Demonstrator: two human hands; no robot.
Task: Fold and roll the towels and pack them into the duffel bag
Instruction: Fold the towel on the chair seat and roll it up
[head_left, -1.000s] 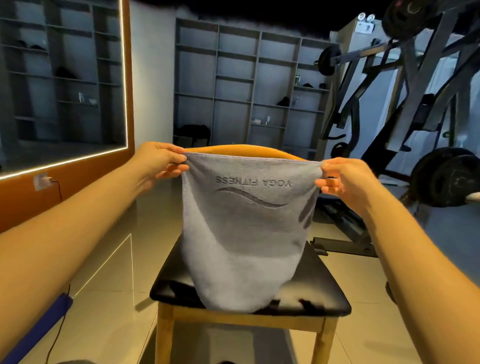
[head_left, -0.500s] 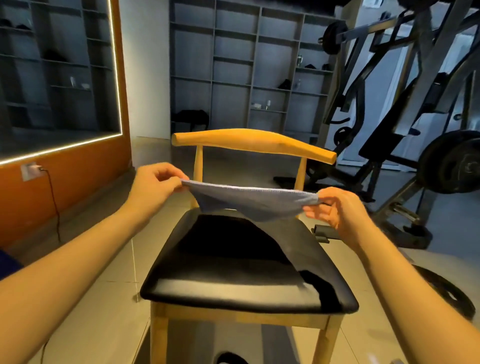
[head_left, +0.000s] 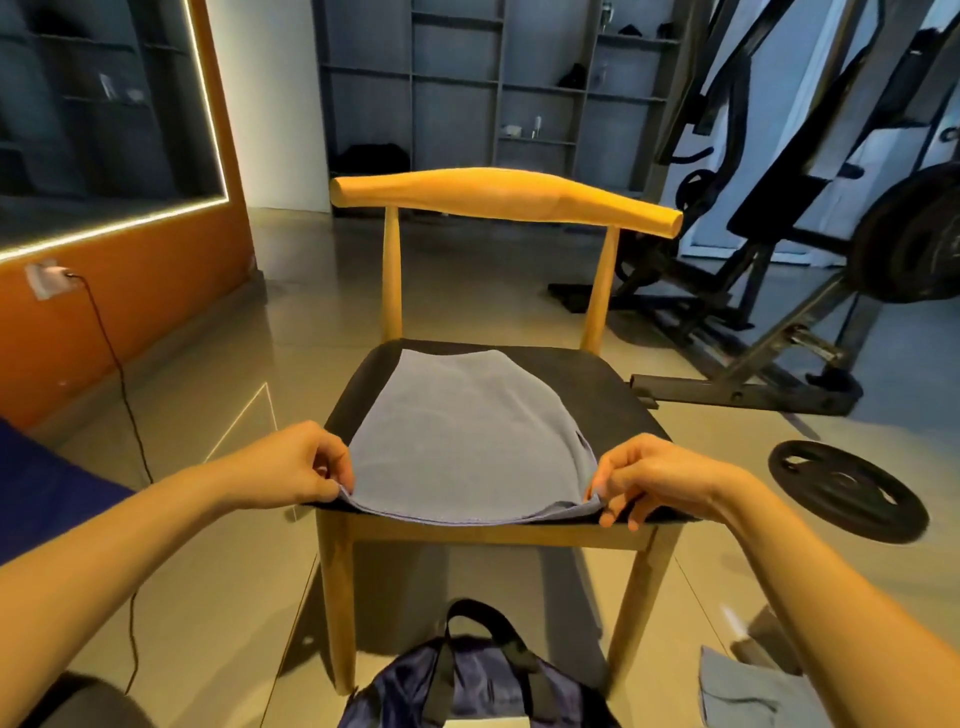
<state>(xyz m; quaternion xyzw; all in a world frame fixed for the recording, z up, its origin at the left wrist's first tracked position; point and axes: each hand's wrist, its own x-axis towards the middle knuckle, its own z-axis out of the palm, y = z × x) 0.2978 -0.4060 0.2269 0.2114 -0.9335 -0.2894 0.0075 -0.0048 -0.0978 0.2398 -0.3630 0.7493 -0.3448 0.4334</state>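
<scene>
A grey towel (head_left: 462, 436) lies spread over the black seat of a wooden chair (head_left: 618, 405), its near edge doubled at the seat's front. My left hand (head_left: 291, 467) pinches the towel's near left corner. My right hand (head_left: 654, 478) pinches the near right corner. A dark blue duffel bag (head_left: 478, 680) with black handles stands on the floor below the chair's front. Another grey towel (head_left: 748, 696) lies on the floor at the lower right.
A black weight plate (head_left: 847, 488) lies on the floor right of the chair. Gym machines (head_left: 810, 208) stand behind on the right. An orange wall (head_left: 130, 291) with a plugged-in cable is on the left, and grey shelves (head_left: 498, 88) line the back.
Both hands have come down and toward me with the towel, from held up in the air to laid flat on the chair seat. The view has tilted down, bringing the duffel bag into sight.
</scene>
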